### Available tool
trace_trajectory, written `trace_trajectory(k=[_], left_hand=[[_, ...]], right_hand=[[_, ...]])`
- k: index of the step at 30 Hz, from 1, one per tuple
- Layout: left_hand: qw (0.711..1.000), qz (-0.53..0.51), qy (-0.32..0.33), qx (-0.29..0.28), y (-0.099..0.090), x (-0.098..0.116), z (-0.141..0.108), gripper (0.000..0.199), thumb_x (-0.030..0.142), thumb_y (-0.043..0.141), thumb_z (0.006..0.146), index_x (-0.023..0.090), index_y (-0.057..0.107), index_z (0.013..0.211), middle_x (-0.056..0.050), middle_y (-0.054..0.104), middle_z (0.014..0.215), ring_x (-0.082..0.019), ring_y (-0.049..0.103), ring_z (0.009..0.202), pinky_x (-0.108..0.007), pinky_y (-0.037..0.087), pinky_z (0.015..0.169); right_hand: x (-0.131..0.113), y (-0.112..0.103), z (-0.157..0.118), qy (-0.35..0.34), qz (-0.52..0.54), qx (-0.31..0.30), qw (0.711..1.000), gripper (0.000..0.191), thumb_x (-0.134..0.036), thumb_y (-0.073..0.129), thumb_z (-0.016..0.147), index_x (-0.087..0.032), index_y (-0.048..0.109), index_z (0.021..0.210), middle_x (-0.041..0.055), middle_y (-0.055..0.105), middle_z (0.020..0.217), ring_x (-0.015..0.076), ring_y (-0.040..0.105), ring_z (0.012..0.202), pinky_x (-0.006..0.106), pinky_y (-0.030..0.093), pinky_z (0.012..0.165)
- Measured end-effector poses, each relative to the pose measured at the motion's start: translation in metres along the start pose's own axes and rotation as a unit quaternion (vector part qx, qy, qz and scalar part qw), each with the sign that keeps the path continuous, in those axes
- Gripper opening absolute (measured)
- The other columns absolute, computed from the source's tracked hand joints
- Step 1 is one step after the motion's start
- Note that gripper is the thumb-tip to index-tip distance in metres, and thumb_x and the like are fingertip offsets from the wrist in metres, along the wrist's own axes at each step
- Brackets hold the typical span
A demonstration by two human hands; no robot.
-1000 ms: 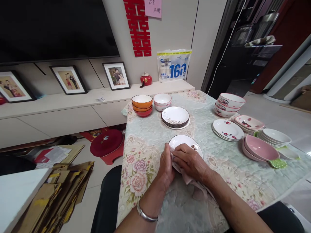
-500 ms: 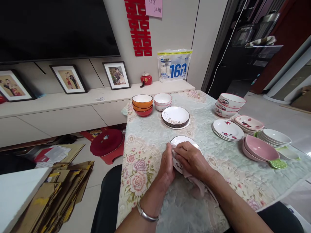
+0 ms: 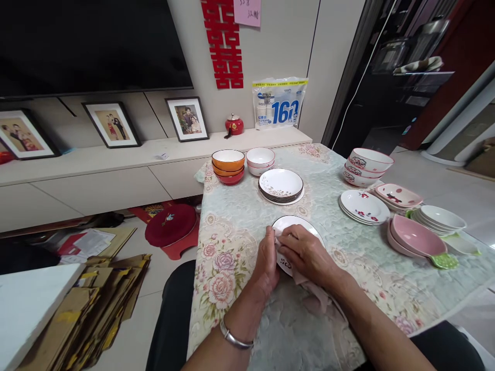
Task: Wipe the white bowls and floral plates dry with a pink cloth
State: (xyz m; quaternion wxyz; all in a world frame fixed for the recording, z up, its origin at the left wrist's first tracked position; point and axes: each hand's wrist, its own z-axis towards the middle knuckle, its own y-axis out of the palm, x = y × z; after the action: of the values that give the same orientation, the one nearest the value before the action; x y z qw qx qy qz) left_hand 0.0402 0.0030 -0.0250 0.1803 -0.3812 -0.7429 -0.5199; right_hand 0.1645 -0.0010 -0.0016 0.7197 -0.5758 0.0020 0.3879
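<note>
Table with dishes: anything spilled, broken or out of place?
No spill or breakage shows on the tablecloth. One small oddity: a red bowl sits under the orange bowls, breaking the match. The left hand and right hand partly cover the nearest plate, so damage there can't be ruled out.

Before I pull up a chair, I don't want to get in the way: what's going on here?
A person at the table has a white plate in front of them. The left hand is at its left rim, and the right hand holds a pink cloth against it. Just beyond stands a stack of plates, with orange bowls farther left. Red-flowered plates and pink dishes sit to the right.
</note>
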Motion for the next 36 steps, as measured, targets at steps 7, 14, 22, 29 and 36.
trace_trajectory(k=[7,14,22,29,36], left_hand=[[0.999,-0.025,0.017,0.038,0.003,0.003,0.0,0.043,0.052,0.055,0.086,0.012,0.07,0.094,-0.011,0.074,0.081,-0.025,0.07,0.085,-0.035,0.055,0.076],[0.999,0.008,-0.003,0.035,0.003,0.004,0.002,0.045,0.054,0.052,0.088,0.014,0.069,0.101,-0.01,0.074,0.082,-0.024,0.071,0.083,-0.034,0.055,0.072],[0.997,0.051,0.055,-0.009,-0.001,0.003,-0.003,0.048,0.06,0.061,0.08,0.012,0.067,0.083,-0.009,0.072,0.076,-0.023,0.068,0.078,-0.03,0.051,0.069],[0.994,0.099,0.013,-0.033,-0.004,-0.002,0.001,0.056,0.066,0.054,0.081,0.013,0.068,0.095,-0.007,0.071,0.072,-0.023,0.067,0.072,-0.032,0.05,0.066],[0.989,0.117,0.078,-0.039,-0.006,0.001,-0.003,0.047,0.062,0.059,0.081,0.016,0.064,0.075,-0.005,0.068,0.073,-0.02,0.063,0.076,-0.028,0.047,0.067]], right_hand=[[0.02,-0.006,-0.001,0.055,0.003,-0.019,0.998,0.019,-0.026,0.05,0.095,-0.021,0.068,0.092,0.004,0.062,0.09,0.0163,0.059,0.084,0.028,0.045,0.075],[0.03,0.001,-0.004,0.175,-0.117,0.045,0.977,0.031,-0.03,0.043,0.098,-0.017,0.063,0.117,0.0087,0.06,0.093,0.0209,0.061,0.084,0.031,0.046,0.074],[0.004,0.001,0.001,0.022,0.029,-0.022,0.999,0.025,-0.024,0.045,0.097,-0.023,0.067,0.11,0.0041,0.06,0.092,0.0154,0.059,0.082,0.026,0.047,0.073],[0.036,0.003,-0.005,0.144,-0.075,0.136,0.977,0.025,-0.025,0.047,0.095,-0.019,0.069,0.106,0.0088,0.062,0.1,0.0205,0.061,0.088,0.033,0.048,0.079],[0.002,-0.001,0.001,0.01,0.075,-0.016,0.997,0.022,-0.014,0.051,0.091,-0.022,0.068,0.102,0.0048,0.063,0.1,0.0163,0.06,0.092,0.027,0.047,0.08]])
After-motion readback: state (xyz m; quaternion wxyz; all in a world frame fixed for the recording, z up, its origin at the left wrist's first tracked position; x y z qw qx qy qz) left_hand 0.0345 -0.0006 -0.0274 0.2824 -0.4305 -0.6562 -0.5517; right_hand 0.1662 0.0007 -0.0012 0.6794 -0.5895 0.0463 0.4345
